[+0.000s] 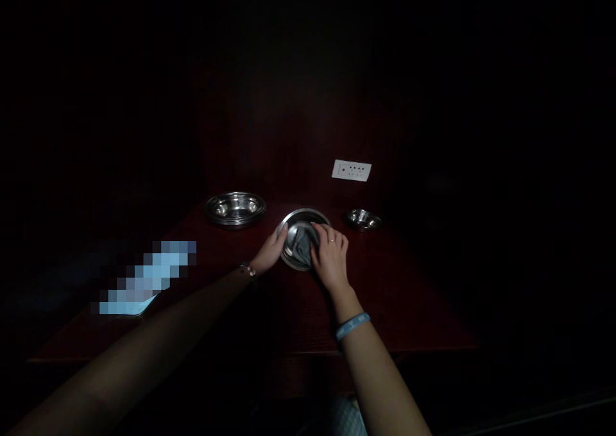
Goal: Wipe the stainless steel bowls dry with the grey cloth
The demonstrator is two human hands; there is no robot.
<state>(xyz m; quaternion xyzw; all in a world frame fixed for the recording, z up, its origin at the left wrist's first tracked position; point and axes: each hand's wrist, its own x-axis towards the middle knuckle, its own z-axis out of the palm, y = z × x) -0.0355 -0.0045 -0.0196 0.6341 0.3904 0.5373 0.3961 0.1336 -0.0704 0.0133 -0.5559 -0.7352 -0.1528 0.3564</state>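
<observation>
A round, shiny metal bowl (287, 256) is tilted toward me over the middle of the dark red table. My left hand (271, 251) grips its left rim, thumb on the inner side and the other fingers hidden behind it. In my right hand (331, 255) a dark grey cloth (303, 243) is bunched and pressed against the inside of the bowl. The fingers of that hand are bent over the cloth near the right rim. Whether the bowl's underside touches the table cannot be made out.
Stacked metal bowls (235, 219) stand at the back left of the table (298, 320). A smaller metal bowl (364, 219) sits at the back right, below a white wall socket (351, 170). A bright, pixelated flat object (144, 282) lies at the left. The surroundings are very dark.
</observation>
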